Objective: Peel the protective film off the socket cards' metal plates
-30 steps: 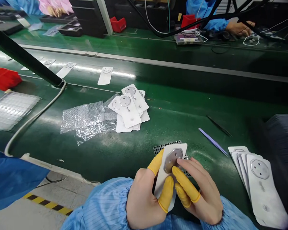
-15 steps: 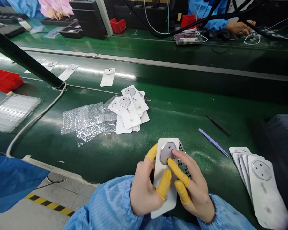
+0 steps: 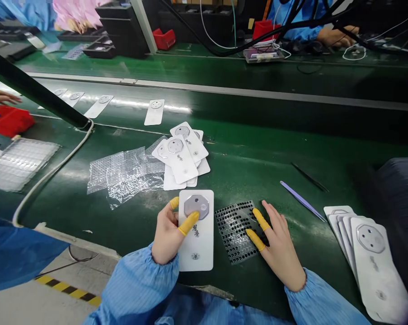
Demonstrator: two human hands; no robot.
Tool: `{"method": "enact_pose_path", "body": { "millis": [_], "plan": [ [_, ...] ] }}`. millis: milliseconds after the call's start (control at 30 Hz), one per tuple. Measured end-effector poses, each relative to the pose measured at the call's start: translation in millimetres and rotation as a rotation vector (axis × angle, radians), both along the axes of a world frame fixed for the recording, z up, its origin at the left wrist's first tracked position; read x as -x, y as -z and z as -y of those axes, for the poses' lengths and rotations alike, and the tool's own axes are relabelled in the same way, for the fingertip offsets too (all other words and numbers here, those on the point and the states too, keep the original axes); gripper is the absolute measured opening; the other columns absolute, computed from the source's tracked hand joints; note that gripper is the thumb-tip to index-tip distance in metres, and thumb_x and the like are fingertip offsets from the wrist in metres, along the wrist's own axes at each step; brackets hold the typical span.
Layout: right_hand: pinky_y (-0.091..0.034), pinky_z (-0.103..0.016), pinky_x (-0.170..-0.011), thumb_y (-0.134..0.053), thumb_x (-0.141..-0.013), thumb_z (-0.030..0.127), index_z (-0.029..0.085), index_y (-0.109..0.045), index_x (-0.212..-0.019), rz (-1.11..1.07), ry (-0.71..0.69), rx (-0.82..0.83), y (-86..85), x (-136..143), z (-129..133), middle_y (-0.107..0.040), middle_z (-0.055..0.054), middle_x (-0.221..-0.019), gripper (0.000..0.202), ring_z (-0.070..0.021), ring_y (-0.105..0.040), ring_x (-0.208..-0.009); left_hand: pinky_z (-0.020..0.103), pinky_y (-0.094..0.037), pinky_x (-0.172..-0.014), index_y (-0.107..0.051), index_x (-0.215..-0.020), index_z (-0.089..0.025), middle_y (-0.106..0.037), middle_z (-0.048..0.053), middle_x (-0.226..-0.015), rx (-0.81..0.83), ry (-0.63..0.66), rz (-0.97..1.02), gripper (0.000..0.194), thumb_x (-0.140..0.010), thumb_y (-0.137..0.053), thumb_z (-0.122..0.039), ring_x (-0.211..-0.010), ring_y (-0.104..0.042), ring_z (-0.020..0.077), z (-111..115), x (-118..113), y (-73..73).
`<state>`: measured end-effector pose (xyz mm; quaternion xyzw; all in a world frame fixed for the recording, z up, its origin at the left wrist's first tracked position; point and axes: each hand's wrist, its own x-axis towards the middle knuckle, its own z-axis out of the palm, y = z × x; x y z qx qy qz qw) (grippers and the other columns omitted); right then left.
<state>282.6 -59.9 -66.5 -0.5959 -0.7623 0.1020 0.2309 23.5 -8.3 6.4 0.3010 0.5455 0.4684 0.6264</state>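
My left hand [image 3: 171, 230], with yellow finger cots on the thumb and a finger, grips a white rectangular panel [image 3: 201, 248] by its left edge. The panel has rounded corners, a grey octagonal inset [image 3: 204, 206] near its top and small dark markings below; my thumb lies over the inset's lower edge. To its right, a clear sheet of small black round pads [image 3: 236, 232] lies on the bench, some spots bare. My right hand [image 3: 274, 241], also in yellow cots, has its fingers spread at the sheet's right edge, holding nothing I can see.
Similar white panels are piled [image 3: 181, 162] beyond my hands and stacked [image 3: 373, 271] at the right. Purple tweezers [image 3: 302, 201] and dark tweezers [image 3: 308, 177] lie near the right stack. Bubble wrap [image 3: 129, 171], a cable [image 3: 54, 169] and a red bin [image 3: 9, 121] are leftward. Co-workers' hands show.
My left hand has moved left with the panel, now more upright in view. My right hand has left the panel's inset and come to the pad sheet. A co-worker's hand appears at far left.
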Motion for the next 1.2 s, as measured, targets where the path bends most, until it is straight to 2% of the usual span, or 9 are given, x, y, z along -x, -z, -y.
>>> {"method": "enact_pose_path", "body": {
  "millis": [100, 233, 433, 600, 733, 800, 933, 1067, 1200],
  "plan": [
    [-0.029, -0.065, -0.105, -0.050, -0.092, 0.029, 0.016, -0.053, -0.111, 0.009, -0.017, -0.011, 1.7, 0, 0, -0.032, -0.019, -0.148, 0.024, -0.0342, -0.025, -0.139, 0.029, -0.060, -0.055, -0.058, -0.104, -0.014, -0.075, 0.006, -0.076, 0.036, 0.116, 0.062, 0.044, -0.067, -0.080, -0.023, -0.061, -0.071, 0.0205, 4, -8, -0.4],
    [-0.031, -0.065, -0.104, -0.049, -0.092, 0.030, 0.017, -0.054, -0.111, 0.007, -0.023, -0.032, 2.7, -1, -1, -0.033, -0.019, -0.147, 0.024, -0.0343, -0.026, -0.138, 0.024, -0.057, -0.052, -0.066, -0.091, -0.011, -0.074, 0.005, -0.067, 0.117, 0.254, 0.183, 0.032, -0.066, -0.081, -0.022, -0.053, -0.068, 0.0161, 10, -16, -8.1],
    [-0.030, -0.067, -0.103, -0.046, -0.092, 0.032, 0.018, -0.055, -0.112, 0.006, -0.032, -0.021, 5.0, -3, -1, -0.034, -0.018, -0.147, 0.026, -0.0351, -0.026, -0.139, 0.022, -0.056, -0.058, -0.070, -0.086, -0.011, -0.074, 0.007, -0.074, 0.101, 0.405, 0.349, 0.024, -0.067, -0.080, -0.021, -0.062, -0.069, 0.0152, 15, -24, -15.7],
    [-0.031, -0.067, -0.102, -0.043, -0.093, 0.031, 0.016, -0.053, -0.113, 0.026, -0.043, -0.039, 3.7, -2, -1, -0.034, -0.021, -0.146, 0.027, -0.0351, -0.025, -0.139, 0.023, -0.056, -0.056, -0.067, -0.089, -0.011, -0.074, 0.008, -0.075, 0.090, 0.364, 0.305, 0.027, -0.068, -0.080, -0.022, -0.062, -0.069, 0.0160, 18, -27, -13.0],
    [-0.032, -0.066, -0.103, -0.046, -0.093, 0.030, 0.017, -0.050, -0.122, -0.001, -0.029, -0.040, 1.6, 1, -3, -0.037, -0.019, -0.145, 0.032, -0.0342, -0.028, -0.138, 0.024, -0.056, -0.057, -0.063, -0.091, -0.010, -0.075, 0.010, -0.080, 0.076, 0.317, 0.251, 0.030, -0.069, -0.079, -0.023, -0.064, -0.069, 0.0174, 15, -31, -7.1],
    [-0.039, -0.060, -0.102, -0.048, -0.092, 0.025, 0.019, -0.048, -0.126, -0.084, -0.037, -0.056, -1.0, 3, -3, -0.042, -0.016, -0.142, 0.034, -0.0312, -0.034, -0.135, 0.024, -0.056, -0.058, -0.060, -0.096, -0.011, -0.074, 0.009, -0.083, 0.026, 0.223, 0.201, 0.034, -0.070, -0.078, -0.023, -0.068, -0.070, 0.0184, 10, -31, -3.3],
    [-0.054, -0.042, -0.092, -0.051, -0.091, 0.019, 0.021, -0.054, -0.123, -0.283, -0.016, -0.051, -11.6, -1, -1, -0.058, -0.011, -0.127, 0.032, -0.0239, -0.058, -0.116, 0.027, -0.057, -0.060, -0.046, -0.119, -0.018, -0.074, 0.004, -0.085, -0.087, -0.011, 0.076, 0.059, -0.070, -0.078, -0.024, -0.073, -0.071, 0.0207, -3, -16, 2.4],
    [-0.062, -0.031, -0.075, -0.063, -0.084, 0.027, 0.024, -0.061, -0.115, -0.430, 0.100, 0.074, -26.0, -7, 1, -0.073, -0.004, -0.101, 0.031, -0.0209, -0.071, -0.089, 0.027, -0.058, -0.054, -0.052, -0.103, -0.015, -0.074, 0.004, -0.072, -0.006, 0.055, 0.057, 0.051, -0.063, -0.083, -0.024, -0.060, -0.070, 0.0201, -11, 2, 5.7],
    [-0.062, -0.030, -0.076, -0.065, -0.082, 0.031, 0.023, -0.059, -0.117, -0.595, 0.077, 0.277, -33.0, -11, -6, -0.072, -0.005, -0.104, 0.037, -0.0205, -0.071, -0.090, 0.029, -0.058, -0.054, -0.054, -0.098, -0.014, -0.075, 0.006, -0.072, 0.140, 0.162, 0.136, 0.048, -0.061, -0.084, -0.022, -0.058, -0.070, 0.0199, -8, -1, 7.8]
  ]
}}
